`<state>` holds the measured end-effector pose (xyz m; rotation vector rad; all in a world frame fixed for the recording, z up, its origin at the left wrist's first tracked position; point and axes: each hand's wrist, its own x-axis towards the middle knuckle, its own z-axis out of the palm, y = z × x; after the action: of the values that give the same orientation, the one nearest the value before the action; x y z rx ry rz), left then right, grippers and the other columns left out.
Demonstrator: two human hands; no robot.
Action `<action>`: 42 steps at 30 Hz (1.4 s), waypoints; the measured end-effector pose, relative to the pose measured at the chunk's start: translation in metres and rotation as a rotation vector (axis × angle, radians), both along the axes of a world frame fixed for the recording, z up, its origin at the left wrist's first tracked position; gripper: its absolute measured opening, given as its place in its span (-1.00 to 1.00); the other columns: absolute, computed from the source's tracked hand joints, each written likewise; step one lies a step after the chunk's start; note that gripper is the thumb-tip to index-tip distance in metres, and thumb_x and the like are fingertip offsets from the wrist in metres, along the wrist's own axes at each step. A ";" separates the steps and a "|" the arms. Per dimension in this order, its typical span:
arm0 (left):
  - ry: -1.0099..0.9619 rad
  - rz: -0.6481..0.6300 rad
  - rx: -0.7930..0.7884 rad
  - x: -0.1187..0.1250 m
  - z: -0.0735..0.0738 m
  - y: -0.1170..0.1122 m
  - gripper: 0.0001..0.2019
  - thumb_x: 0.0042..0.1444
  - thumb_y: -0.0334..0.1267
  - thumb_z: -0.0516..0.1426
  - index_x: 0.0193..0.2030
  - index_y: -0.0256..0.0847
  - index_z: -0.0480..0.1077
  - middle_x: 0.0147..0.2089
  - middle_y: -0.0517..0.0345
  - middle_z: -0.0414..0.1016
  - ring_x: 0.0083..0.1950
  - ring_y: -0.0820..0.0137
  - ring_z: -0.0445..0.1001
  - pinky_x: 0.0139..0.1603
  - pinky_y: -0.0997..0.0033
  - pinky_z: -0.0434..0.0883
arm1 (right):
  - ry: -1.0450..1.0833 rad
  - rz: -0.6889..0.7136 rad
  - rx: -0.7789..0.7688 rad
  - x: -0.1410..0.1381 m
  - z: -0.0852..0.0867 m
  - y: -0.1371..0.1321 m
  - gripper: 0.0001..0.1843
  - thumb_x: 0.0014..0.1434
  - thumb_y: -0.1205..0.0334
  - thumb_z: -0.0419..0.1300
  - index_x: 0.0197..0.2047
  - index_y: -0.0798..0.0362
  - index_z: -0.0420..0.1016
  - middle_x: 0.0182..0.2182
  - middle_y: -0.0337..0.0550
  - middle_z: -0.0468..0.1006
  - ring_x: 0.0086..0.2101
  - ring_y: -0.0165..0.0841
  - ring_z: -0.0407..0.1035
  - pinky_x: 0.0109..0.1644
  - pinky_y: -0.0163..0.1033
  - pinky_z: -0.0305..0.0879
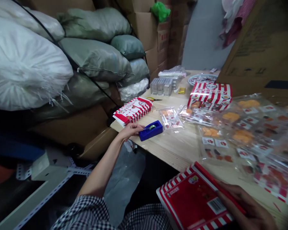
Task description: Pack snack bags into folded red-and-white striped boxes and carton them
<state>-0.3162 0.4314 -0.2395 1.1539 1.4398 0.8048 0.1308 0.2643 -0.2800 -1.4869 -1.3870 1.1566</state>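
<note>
Left hand [132, 130] at one tape dispenser [151, 134], right hand [248, 206] holding one box [192, 199].

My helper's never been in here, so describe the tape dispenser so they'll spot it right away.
Find the pale wooden table, then follow its near edge to the left hand. The tape dispenser sits at that hand, with a red-and-white stack behind it and a clear packet beside it. Unlike those neighbours, it is deep blue, with a pale green roll inside.

Tape dispenser [151, 131] on table [172, 150]; carton stack [134, 110] behind, bags [211, 132] right.
</note>
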 end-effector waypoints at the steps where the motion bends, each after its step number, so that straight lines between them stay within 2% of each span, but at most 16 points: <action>1: -0.032 0.028 -0.003 -0.001 0.000 -0.002 -0.58 -0.16 0.01 0.41 -0.38 -0.36 0.53 0.12 -0.21 0.54 -0.18 0.35 0.54 -0.25 0.41 0.47 | 0.017 0.019 -0.037 -0.002 0.003 -0.001 -0.67 0.12 -0.01 0.33 -0.01 -0.36 0.63 0.03 -0.17 0.65 -0.01 -0.03 0.57 0.00 -0.14 0.61; 4: -0.122 0.102 0.012 -0.007 -0.005 -0.013 -0.58 -0.18 -0.02 0.43 -0.40 -0.38 0.53 0.14 -0.25 0.52 -0.08 0.27 0.56 -0.13 0.31 0.52 | 0.067 0.047 -0.090 -0.010 0.015 -0.001 -0.62 0.10 -0.02 0.35 0.02 -0.28 0.62 0.09 -0.14 0.61 0.06 -0.03 0.53 0.06 -0.14 0.58; 9: -0.160 0.208 0.072 -0.011 -0.029 -0.029 -0.54 -0.27 0.01 0.45 -0.43 -0.39 0.52 0.12 -0.25 0.53 -0.05 0.19 0.59 0.07 0.12 0.51 | 0.060 0.048 -0.061 -0.028 0.034 0.007 -0.59 0.07 -0.02 0.38 -0.03 -0.08 0.65 0.02 -0.07 0.65 -0.04 -0.05 0.59 -0.07 -0.21 0.61; 12: -0.095 0.280 0.127 -0.012 -0.043 -0.034 -0.57 -0.29 0.01 0.44 -0.48 -0.35 0.50 0.06 -0.17 0.58 -0.07 0.20 0.58 0.08 0.14 0.49 | 0.082 0.013 -0.053 -0.040 0.044 0.011 -0.61 0.11 -0.01 0.37 -0.03 -0.04 0.63 -0.01 -0.08 0.65 -0.06 -0.12 0.59 -0.08 -0.27 0.59; 15: 0.004 0.339 0.188 -0.009 -0.045 -0.043 -0.68 -0.22 -0.09 0.42 -0.51 -0.31 0.51 -0.10 -0.08 0.64 -0.08 0.22 0.56 0.07 0.24 0.45 | 0.077 -0.041 0.010 -0.051 0.052 0.009 -0.68 0.17 0.02 0.35 -0.05 -0.04 0.62 -0.09 -0.13 0.67 -0.13 -0.24 0.59 -0.07 -0.32 0.54; 18: 0.089 0.389 0.265 0.008 -0.027 -0.061 -0.78 -0.09 -0.15 0.37 -0.42 -0.29 0.56 -0.13 -0.01 0.64 -0.08 0.27 0.54 0.00 0.37 0.43 | 0.025 -0.078 0.101 -0.061 0.058 0.004 -0.75 0.25 0.08 0.29 -0.03 -0.05 0.59 -0.10 -0.15 0.65 -0.12 -0.30 0.57 -0.04 -0.33 0.51; 21: 0.118 0.352 0.331 0.054 0.008 -0.093 -0.81 0.07 -0.16 0.31 -0.25 -0.24 0.60 -0.30 0.11 0.61 -0.25 0.35 0.54 -0.14 0.44 0.45 | -0.070 -0.111 0.230 -0.072 0.060 -0.002 -0.81 0.30 0.19 0.25 -0.02 -0.06 0.55 -0.08 -0.17 0.63 -0.08 -0.32 0.55 0.02 -0.30 0.48; 24: -0.093 0.215 0.269 0.121 0.043 -0.129 -0.87 0.12 -0.21 0.31 -0.25 -0.22 0.63 -0.41 0.15 0.59 -0.41 0.43 0.53 -0.27 0.47 0.46 | -0.137 -0.053 0.351 -0.086 0.057 -0.006 -0.77 0.33 0.32 0.20 0.04 -0.07 0.49 -0.03 -0.18 0.60 -0.05 -0.35 0.53 0.06 -0.28 0.47; 26: -0.249 0.123 0.182 0.160 0.056 -0.146 -0.88 0.13 -0.23 0.31 -0.23 -0.20 0.64 -0.38 0.14 0.59 -0.45 0.48 0.51 -0.36 0.52 0.45 | -0.151 0.014 0.419 -0.094 0.053 -0.008 -0.72 0.34 0.40 0.17 0.07 -0.07 0.45 0.00 -0.16 0.59 -0.03 -0.36 0.53 0.05 -0.28 0.48; 27: -0.327 0.106 0.136 0.174 0.058 -0.150 -0.83 0.13 -0.24 0.32 -0.13 -0.18 0.63 -0.39 0.16 0.57 -0.47 0.50 0.51 -0.38 0.54 0.45 | -0.155 0.033 0.444 -0.097 0.051 -0.009 -0.71 0.34 0.42 0.16 0.08 -0.07 0.43 0.01 -0.15 0.58 -0.03 -0.36 0.53 0.03 -0.28 0.48; 28: -0.398 0.106 0.096 0.184 0.057 -0.153 -0.69 0.12 -0.25 0.33 0.02 -0.15 0.58 -0.41 0.18 0.56 -0.48 0.51 0.50 -0.39 0.55 0.45 | -0.161 0.039 0.459 -0.099 0.048 -0.010 -0.70 0.34 0.43 0.15 0.08 -0.06 0.42 0.01 -0.15 0.58 -0.05 -0.36 0.54 0.02 -0.28 0.49; 30: -0.502 0.140 0.037 0.194 0.050 -0.153 -0.33 0.11 -0.26 0.35 0.36 -0.07 0.30 -0.43 0.24 0.54 -0.49 0.52 0.49 -0.37 0.55 0.46 | -0.179 0.016 0.462 -0.102 0.044 -0.013 -0.70 0.33 0.44 0.16 0.07 -0.06 0.40 -0.03 -0.15 0.60 -0.09 -0.37 0.56 -0.03 -0.29 0.52; 32: -0.537 0.177 0.002 0.194 0.040 -0.150 -0.08 0.09 -0.26 0.36 0.51 -0.06 -0.02 -0.44 0.27 0.54 -0.49 0.50 0.50 -0.36 0.53 0.47 | -0.197 -0.021 0.458 -0.103 0.041 -0.015 -0.68 0.32 0.42 0.18 0.09 -0.08 0.39 -0.06 -0.17 0.62 -0.13 -0.38 0.57 -0.06 -0.30 0.54; 33: -0.537 0.186 -0.011 0.194 0.036 -0.149 -0.03 0.08 -0.25 0.37 0.52 -0.09 -0.09 -0.44 0.27 0.54 -0.50 0.49 0.50 -0.36 0.53 0.47 | -0.203 -0.029 0.462 -0.103 0.041 -0.016 -0.64 0.32 0.42 0.18 0.13 -0.09 0.37 -0.05 -0.17 0.62 -0.12 -0.37 0.58 -0.04 -0.29 0.54; 38: -0.492 0.152 -0.074 0.190 0.020 -0.146 -0.04 0.09 -0.15 0.36 0.50 -0.17 -0.08 -0.43 0.24 0.54 -0.51 0.46 0.49 -0.39 0.49 0.44 | -0.198 0.117 0.483 -0.099 0.039 -0.015 -0.43 0.37 0.48 0.07 0.36 -0.15 0.28 0.17 -0.09 0.51 0.13 -0.32 0.46 0.18 -0.19 0.47; 42: -0.063 0.073 0.110 0.182 0.007 -0.146 -0.23 0.03 -0.07 0.39 0.36 -0.10 0.24 -0.53 0.39 0.35 -0.50 0.50 0.36 -0.38 0.52 0.32 | -0.079 0.134 0.426 -0.092 0.036 -0.013 -0.46 0.36 0.45 0.09 0.31 -0.22 0.39 0.16 -0.17 0.53 0.12 -0.35 0.48 0.20 -0.21 0.46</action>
<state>-0.1339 0.2859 -0.2327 1.1532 1.4061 0.9734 0.0393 0.2518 -0.2438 -1.1594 -1.6853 0.8185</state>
